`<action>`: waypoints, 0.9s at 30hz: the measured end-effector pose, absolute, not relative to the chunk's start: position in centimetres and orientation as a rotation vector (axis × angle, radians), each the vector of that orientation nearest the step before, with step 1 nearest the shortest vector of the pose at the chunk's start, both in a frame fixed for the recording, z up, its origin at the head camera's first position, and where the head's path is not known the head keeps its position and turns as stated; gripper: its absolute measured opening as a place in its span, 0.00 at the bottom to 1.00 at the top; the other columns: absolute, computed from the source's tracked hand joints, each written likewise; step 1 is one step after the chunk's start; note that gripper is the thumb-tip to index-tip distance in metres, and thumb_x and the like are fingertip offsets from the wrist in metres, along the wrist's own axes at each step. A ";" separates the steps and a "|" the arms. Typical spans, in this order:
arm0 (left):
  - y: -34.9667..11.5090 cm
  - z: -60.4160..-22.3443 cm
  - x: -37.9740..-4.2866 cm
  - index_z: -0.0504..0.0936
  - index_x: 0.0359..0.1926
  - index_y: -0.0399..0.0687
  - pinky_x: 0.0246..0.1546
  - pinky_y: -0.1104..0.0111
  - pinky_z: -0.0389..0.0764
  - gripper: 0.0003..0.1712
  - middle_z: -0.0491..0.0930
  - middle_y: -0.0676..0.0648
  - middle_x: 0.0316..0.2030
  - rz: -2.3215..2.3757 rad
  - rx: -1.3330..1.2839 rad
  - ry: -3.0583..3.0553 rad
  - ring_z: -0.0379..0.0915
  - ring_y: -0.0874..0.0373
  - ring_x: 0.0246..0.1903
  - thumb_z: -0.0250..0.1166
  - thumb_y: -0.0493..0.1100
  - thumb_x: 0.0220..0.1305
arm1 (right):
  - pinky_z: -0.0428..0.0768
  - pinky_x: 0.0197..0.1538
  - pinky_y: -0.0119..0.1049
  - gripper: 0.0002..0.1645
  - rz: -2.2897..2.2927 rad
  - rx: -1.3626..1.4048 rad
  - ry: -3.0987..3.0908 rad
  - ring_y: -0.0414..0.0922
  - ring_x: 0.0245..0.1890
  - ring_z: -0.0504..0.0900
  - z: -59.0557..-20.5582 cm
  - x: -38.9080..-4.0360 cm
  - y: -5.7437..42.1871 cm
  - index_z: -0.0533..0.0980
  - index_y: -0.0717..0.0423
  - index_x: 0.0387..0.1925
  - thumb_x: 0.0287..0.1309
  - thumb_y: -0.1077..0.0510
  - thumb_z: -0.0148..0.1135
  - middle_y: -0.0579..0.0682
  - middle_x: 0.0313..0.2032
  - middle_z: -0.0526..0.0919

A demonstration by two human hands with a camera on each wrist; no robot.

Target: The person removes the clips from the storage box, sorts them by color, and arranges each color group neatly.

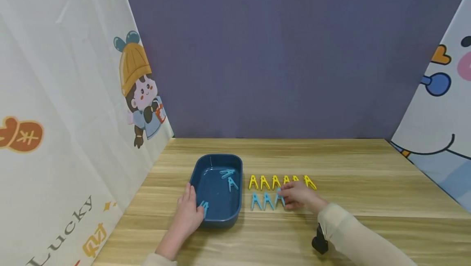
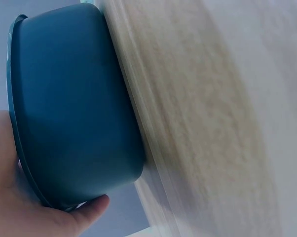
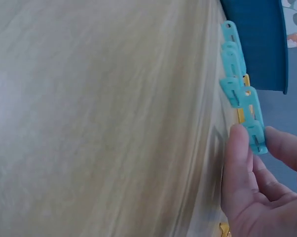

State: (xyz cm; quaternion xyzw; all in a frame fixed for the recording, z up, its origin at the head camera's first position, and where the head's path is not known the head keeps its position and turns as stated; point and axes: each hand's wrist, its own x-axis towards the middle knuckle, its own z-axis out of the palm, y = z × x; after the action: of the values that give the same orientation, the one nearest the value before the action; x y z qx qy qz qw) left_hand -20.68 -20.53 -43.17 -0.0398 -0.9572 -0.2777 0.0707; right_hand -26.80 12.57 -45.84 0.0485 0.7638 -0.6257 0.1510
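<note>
My left hand (image 1: pixel 190 213) grips the near left rim of a dark blue plastic bin (image 1: pixel 241 192); in the left wrist view its thumb presses the outer wall (image 2: pixel 74 108). Three light blue clothespins lie in the bin, one of them (image 1: pixel 232 184) near its right side. Right of the bin, my right hand (image 1: pixel 299 194) pinches a light blue clothespin (image 3: pixel 253 118) between thumb and fingers, at the right end of a short row. Two more blue clothespins (image 1: pixel 256 202) stand in that row. Behind it runs a row of several yellow clothespins (image 1: pixel 276 182), partly hidden by the right hand.
The wooden table (image 1: pixel 349 164) reaches back to a dark purple-grey panel (image 1: pixel 276 53). Printed white sheets (image 1: pixel 73 74) hang at both sides. A small black object (image 1: pixel 320 240) shows beside the right sleeve (image 1: pixel 353 229).
</note>
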 end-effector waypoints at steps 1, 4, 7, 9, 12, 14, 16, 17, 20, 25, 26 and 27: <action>-20.5 -43.1 -20.7 0.51 0.63 0.20 0.56 0.43 0.57 0.37 0.42 0.29 0.67 -0.838 -0.119 -2.880 0.46 0.31 0.61 0.54 0.36 0.57 | 0.80 0.28 0.38 0.21 -1.791 0.139 2.200 0.45 0.25 0.76 -45.9 -26.8 12.6 0.67 0.74 0.48 0.56 0.64 0.59 0.57 0.29 0.76; -20.6 -43.2 -20.7 0.52 0.64 0.20 0.56 0.44 0.57 0.37 0.42 0.29 0.67 -0.834 -0.116 -2.887 0.46 0.32 0.61 0.54 0.36 0.57 | 0.80 0.27 0.37 0.18 -1.757 0.146 2.228 0.44 0.23 0.75 -45.8 -26.7 12.5 0.69 0.72 0.45 0.56 0.64 0.59 0.56 0.26 0.75; -20.6 -43.2 -20.7 0.51 0.64 0.21 0.56 0.44 0.57 0.37 0.42 0.30 0.67 -0.835 -0.116 -2.890 0.47 0.32 0.61 0.54 0.36 0.58 | 0.80 0.26 0.36 0.13 -1.719 0.159 2.258 0.43 0.21 0.74 -45.8 -26.8 12.4 0.71 0.70 0.41 0.56 0.64 0.59 0.55 0.24 0.75; -20.6 -43.2 -20.7 0.51 0.64 0.21 0.56 0.44 0.57 0.37 0.42 0.30 0.67 -0.838 -0.116 -2.889 0.47 0.32 0.61 0.54 0.36 0.57 | 0.79 0.25 0.36 0.11 -1.693 0.163 2.282 0.42 0.21 0.73 -45.8 -26.8 12.3 0.72 0.69 0.39 0.56 0.64 0.59 0.54 0.23 0.74; -20.6 -43.2 -20.7 0.51 0.64 0.20 0.56 0.44 0.58 0.37 0.42 0.30 0.67 -0.838 -0.119 -2.885 0.48 0.32 0.61 0.54 0.36 0.57 | 0.79 0.24 0.35 0.11 -1.647 0.166 2.342 0.42 0.20 0.73 -46.1 -27.0 12.2 0.73 0.68 0.39 0.55 0.65 0.60 0.54 0.23 0.74; -20.6 -43.2 -20.7 0.52 0.64 0.20 0.56 0.44 0.58 0.37 0.42 0.30 0.67 -0.833 -0.121 -2.885 0.48 0.33 0.61 0.54 0.36 0.57 | 0.79 0.23 0.35 0.11 -1.611 0.161 2.385 0.42 0.20 0.73 -46.3 -27.0 12.0 0.73 0.69 0.39 0.55 0.65 0.60 0.54 0.23 0.73; -20.6 -43.2 -20.7 0.52 0.64 0.20 0.56 0.44 0.58 0.37 0.42 0.30 0.67 -0.827 -0.125 -2.884 0.48 0.32 0.61 0.54 0.36 0.57 | 0.79 0.22 0.35 0.12 -1.585 0.167 2.418 0.42 0.20 0.73 -46.5 -27.1 11.9 0.73 0.69 0.39 0.54 0.65 0.60 0.54 0.22 0.73; -20.6 -43.2 -20.7 0.52 0.64 0.21 0.56 0.44 0.58 0.37 0.42 0.30 0.67 -0.825 -0.127 -2.884 0.48 0.32 0.61 0.54 0.36 0.57 | 0.79 0.22 0.35 0.12 -1.575 0.170 2.428 0.42 0.20 0.73 -46.5 -27.1 11.9 0.73 0.69 0.39 0.54 0.65 0.60 0.53 0.22 0.73; -20.6 -43.2 -20.7 0.52 0.64 0.20 0.56 0.44 0.58 0.37 0.42 0.30 0.67 -0.821 -0.131 -2.879 0.48 0.32 0.61 0.54 0.36 0.57 | 0.78 0.21 0.35 0.11 -1.563 0.174 2.445 0.41 0.19 0.72 -46.5 -27.2 11.8 0.73 0.68 0.39 0.54 0.65 0.60 0.53 0.21 0.72; -20.6 -43.1 -20.7 0.51 0.64 0.20 0.56 0.44 0.57 0.37 0.42 0.30 0.67 -0.822 -0.126 -2.880 0.47 0.32 0.61 0.53 0.36 0.57 | 0.78 0.21 0.34 0.11 -1.543 0.159 2.463 0.41 0.18 0.72 -46.4 -27.2 11.8 0.74 0.68 0.39 0.54 0.66 0.60 0.52 0.21 0.72; -20.6 -43.1 -20.7 0.52 0.64 0.20 0.56 0.43 0.57 0.37 0.42 0.29 0.67 -0.821 -0.129 -2.880 0.47 0.31 0.61 0.53 0.36 0.57 | 0.78 0.21 0.34 0.11 -1.542 0.156 2.464 0.41 0.19 0.72 -46.4 -27.2 11.7 0.74 0.68 0.39 0.54 0.66 0.60 0.52 0.21 0.72; -20.6 -43.1 -20.7 0.52 0.64 0.20 0.56 0.44 0.57 0.37 0.42 0.29 0.67 -0.819 -0.128 -2.881 0.47 0.31 0.61 0.53 0.36 0.57 | 0.78 0.21 0.34 0.11 -1.545 0.154 2.463 0.41 0.19 0.72 -46.5 -27.2 11.8 0.75 0.68 0.39 0.54 0.66 0.60 0.52 0.21 0.72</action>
State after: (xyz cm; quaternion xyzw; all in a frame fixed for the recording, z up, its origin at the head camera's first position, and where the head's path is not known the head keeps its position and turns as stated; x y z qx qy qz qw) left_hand -20.69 -20.60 -43.11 -0.0427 -0.9585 -0.2725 0.0717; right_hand -27.18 11.76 -46.46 0.0526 0.8404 -0.5271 0.1149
